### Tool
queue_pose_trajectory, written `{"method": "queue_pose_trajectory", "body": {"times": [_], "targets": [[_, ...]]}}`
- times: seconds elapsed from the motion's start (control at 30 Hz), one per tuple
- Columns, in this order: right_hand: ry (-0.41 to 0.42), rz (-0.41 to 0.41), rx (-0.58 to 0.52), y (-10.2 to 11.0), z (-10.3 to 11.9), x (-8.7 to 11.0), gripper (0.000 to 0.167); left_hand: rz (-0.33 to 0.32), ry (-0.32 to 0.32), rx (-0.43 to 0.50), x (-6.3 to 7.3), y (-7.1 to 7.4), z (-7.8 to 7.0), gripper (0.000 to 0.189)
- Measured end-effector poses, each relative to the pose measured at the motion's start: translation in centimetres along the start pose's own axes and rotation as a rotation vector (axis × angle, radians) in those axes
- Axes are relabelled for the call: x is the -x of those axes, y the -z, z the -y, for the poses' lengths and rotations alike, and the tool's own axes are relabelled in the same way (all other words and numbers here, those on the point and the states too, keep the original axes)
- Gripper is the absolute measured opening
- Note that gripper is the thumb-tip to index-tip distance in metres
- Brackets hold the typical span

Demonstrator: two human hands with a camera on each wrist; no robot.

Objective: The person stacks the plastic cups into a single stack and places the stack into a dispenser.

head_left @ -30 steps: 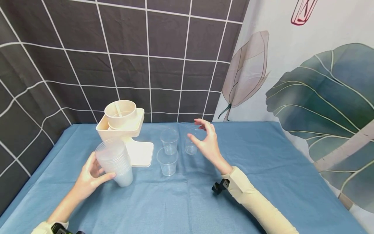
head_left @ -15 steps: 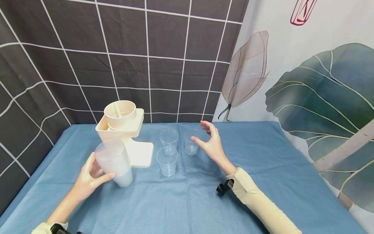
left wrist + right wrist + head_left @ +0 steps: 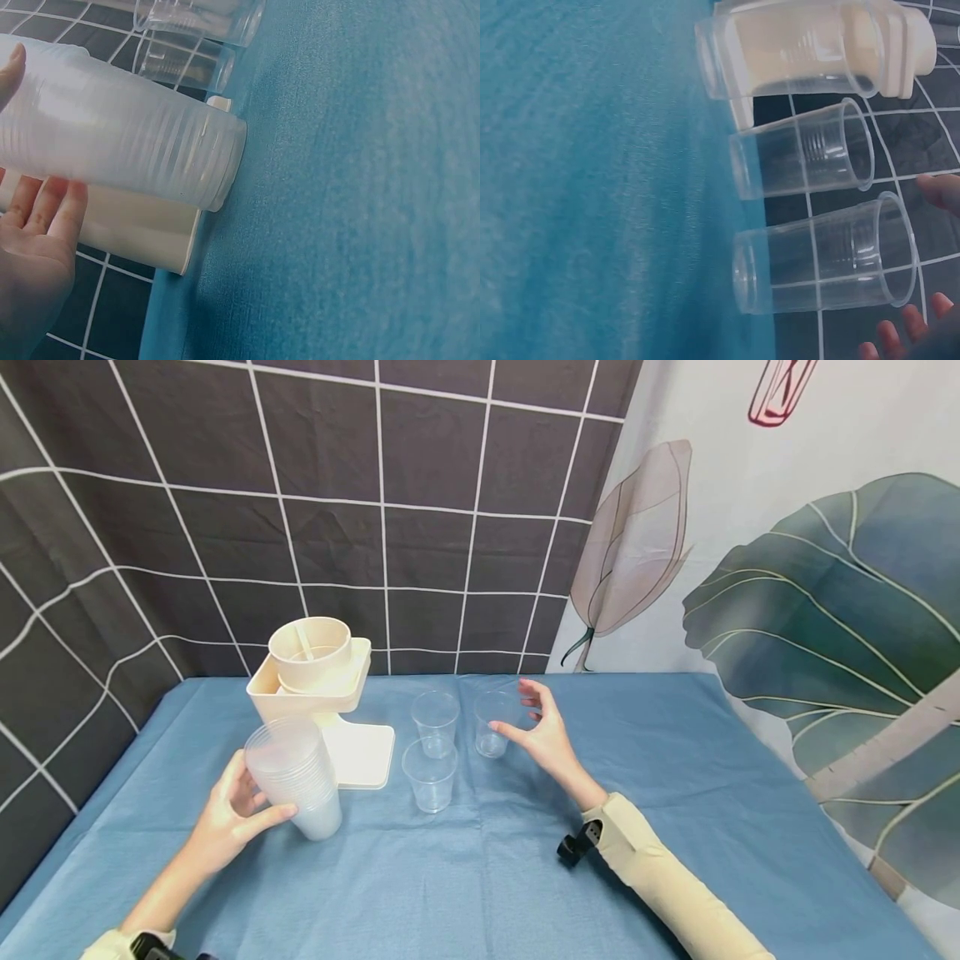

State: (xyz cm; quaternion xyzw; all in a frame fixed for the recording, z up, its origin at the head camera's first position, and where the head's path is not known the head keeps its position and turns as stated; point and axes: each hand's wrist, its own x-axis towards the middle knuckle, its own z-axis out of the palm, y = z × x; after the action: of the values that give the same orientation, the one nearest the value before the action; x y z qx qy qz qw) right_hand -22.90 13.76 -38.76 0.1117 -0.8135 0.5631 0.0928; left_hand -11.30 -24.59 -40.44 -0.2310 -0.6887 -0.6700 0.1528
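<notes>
In the head view my left hand [image 3: 228, 822] holds a stack of clear plastic cups [image 3: 311, 797] on the left of the table, thumb on one side and fingers on the other. The left wrist view shows the stack [image 3: 127, 127] between thumb and fingers. Three single clear cups stand upright nearby: a front cup [image 3: 431, 781], a back cup [image 3: 435, 710] and a right cup [image 3: 491, 731]. Beside the right cup is my right hand [image 3: 547, 735], thumb and fingers spread in a curve. In the right wrist view, fingertips lie close to that cup's rim [image 3: 900, 251]; contact cannot be told.
A cream stand [image 3: 360, 756] with a tray and a round holder [image 3: 311, 652] is behind the cup stack. Blue cloth [image 3: 465, 893] covers the table. A dark gridded curtain [image 3: 427, 552] hangs behind it, with a leaf-patterned one [image 3: 825, 610] at the right.
My right hand has drawn back to the right from over the right cup, then lowered slightly beside it. The left hand and its stack stay in place; the single cups have not moved.
</notes>
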Motion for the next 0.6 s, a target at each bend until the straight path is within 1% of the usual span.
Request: {"method": "queue_pose_trajectory", "body": {"times": [0.2, 0.43, 0.6], "targets": [[-0.033, 0.021, -0.027, -0.3, -0.6, 0.0, 0.083, -0.004, 0.008, -0.006, 0.0, 0.0, 0.0, 0.081], [-0.064, 0.041, -0.052, -0.7, -0.8, -0.2, 0.085, -0.007, 0.009, -0.010, 0.0, 0.0, 0.1, 0.081], [-0.118, 0.058, -0.069, -1.0, -1.2, -0.3, 0.084, -0.011, 0.013, -0.019, 0.0, 0.0, 0.1, 0.081]]}}
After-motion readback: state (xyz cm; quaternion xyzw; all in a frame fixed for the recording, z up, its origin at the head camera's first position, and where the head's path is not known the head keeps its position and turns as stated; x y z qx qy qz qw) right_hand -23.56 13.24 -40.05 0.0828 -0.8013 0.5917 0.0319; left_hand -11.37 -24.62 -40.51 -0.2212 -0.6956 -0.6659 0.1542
